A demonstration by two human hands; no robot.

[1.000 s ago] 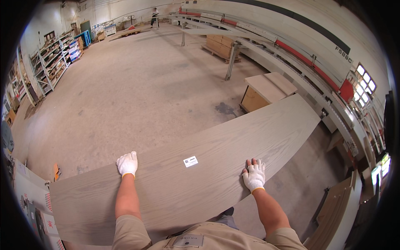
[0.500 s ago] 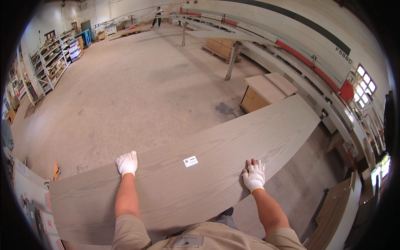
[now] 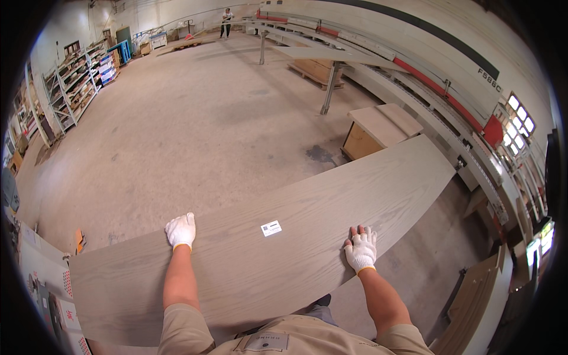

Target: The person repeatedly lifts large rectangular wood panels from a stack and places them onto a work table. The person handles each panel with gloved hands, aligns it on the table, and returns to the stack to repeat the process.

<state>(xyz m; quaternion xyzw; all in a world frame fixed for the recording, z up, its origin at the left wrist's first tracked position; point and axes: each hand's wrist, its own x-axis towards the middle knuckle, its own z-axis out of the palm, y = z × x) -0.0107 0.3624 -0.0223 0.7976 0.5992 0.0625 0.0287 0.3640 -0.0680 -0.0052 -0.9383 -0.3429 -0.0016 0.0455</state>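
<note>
Observed: a person holds a long grey wood-grain board [image 3: 307, 236] flat in front of the body, well above the concrete floor [image 3: 195, 130]. The board runs from the near left of the view to the far right, where its end comes close to a low wooden table [image 3: 378, 127].

Left hand [image 3: 181, 230]: white knit glove, placed at the far edge of the board, fingers [image 3: 177, 223] held together and curled over that edge. Whether the thumb is beneath the board cannot be told.

Right hand [image 3: 361, 248]: white knit glove, at the near edge of the board toward the right, fingers [image 3: 362, 234] slightly spread and lying flat on the top face. Thumb position under the edge cannot be told.

A small white label [image 3: 271, 228] is stuck to the top face, between the two hands.

Surroundings: storage shelves [image 3: 74, 89] at the far left wall; a long conveyor with red parts [image 3: 449, 127] along the right wall; stacked panels [image 3: 473, 307] at the near right; another person [image 3: 226, 22] stands at the far end of the hall, well apart.

Assessment: the board is lifted and supported by both hands, resting on no surface. It appears to be in mid-carry; setting it down has not been done.
</note>
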